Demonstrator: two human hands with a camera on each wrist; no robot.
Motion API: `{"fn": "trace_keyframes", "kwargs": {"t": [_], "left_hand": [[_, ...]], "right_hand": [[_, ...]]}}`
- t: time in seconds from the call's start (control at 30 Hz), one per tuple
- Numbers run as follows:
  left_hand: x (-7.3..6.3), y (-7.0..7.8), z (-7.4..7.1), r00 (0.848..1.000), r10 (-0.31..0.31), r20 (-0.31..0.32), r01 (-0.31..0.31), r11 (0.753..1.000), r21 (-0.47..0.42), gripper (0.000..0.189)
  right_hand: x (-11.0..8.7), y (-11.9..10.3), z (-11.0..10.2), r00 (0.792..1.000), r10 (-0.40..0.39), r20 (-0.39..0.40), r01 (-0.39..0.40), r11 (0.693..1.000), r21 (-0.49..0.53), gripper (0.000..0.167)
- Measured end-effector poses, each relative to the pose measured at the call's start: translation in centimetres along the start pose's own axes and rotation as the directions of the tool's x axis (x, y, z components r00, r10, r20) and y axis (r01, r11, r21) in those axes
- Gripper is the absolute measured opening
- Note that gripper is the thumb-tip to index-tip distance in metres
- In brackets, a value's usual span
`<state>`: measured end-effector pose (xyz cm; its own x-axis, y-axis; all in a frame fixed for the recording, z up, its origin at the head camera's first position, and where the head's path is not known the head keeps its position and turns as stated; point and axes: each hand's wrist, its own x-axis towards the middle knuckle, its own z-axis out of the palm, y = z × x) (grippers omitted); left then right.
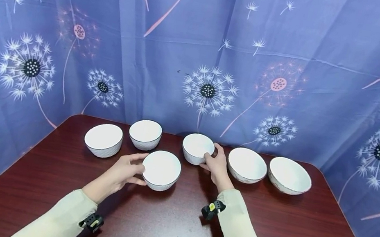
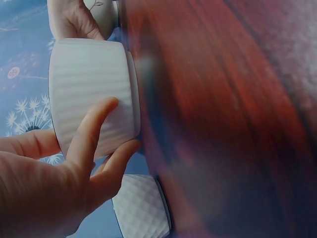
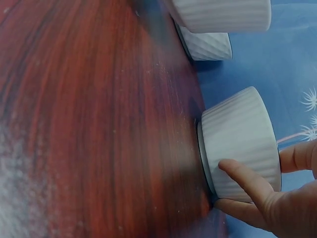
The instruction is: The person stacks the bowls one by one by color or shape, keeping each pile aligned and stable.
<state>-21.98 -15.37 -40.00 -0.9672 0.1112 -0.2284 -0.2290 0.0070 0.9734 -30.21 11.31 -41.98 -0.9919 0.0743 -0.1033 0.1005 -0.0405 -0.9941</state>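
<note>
1. Far-left bowl [image 1: 103, 140], white, upright on the table [image 1: 172, 231]; its foot is hidden from above.
2. Your left hand [image 1: 122, 172], gripping the front bowl by its side, thumb and fingers spread; hold the rim level and the pressure even.
3. Back-left bowl [image 1: 145, 131], upright, free of your hands.
4. Front bowl [image 1: 161, 168], ribbed, nearer you than the others; contact beneath its foot is hard to make out.
5. Back-middle bowl [image 1: 198, 145], ribbed, upright; a low, wide hold on the wall should steady it best.
6. Your right hand [image 1: 217, 166], grasping that bowl's right side; the right wrist view cuts the hand off.
7. Two wider bowls [image 1: 247, 165], just beside each other; their outer pattern is too small to read.
</note>
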Motion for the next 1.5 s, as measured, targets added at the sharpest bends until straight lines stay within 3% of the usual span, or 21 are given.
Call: {"fn": "trace_keyframes", "kwargs": {"t": [0.87, 1.23, 1.5], "left_hand": [[0.0, -1.4, -1.1, 0.997, -0.057, 0.051, 0.057, 0.998, 0.000, 0.059], [0.0, -1.9, -1.8, 0.984, -0.039, 0.171, 0.045, 0.998, -0.031, 0.057], [-0.3, -1.6, -1.7, 0.986, 0.005, 0.165, -0.020, 0.996, 0.091, 0.055]], "right_hand": [[0.3, 0.4, 0.1, 1.000, 0.000, -0.005, -0.001, 0.999, -0.050, 0.065], [0.0, 0.1, 0.1, 1.000, 0.006, 0.013, -0.006, 1.000, -0.014, 0.064], [-0.1, 0.1, 0.0, 1.000, 0.010, 0.026, -0.010, 1.000, -0.004, 0.065]]}}
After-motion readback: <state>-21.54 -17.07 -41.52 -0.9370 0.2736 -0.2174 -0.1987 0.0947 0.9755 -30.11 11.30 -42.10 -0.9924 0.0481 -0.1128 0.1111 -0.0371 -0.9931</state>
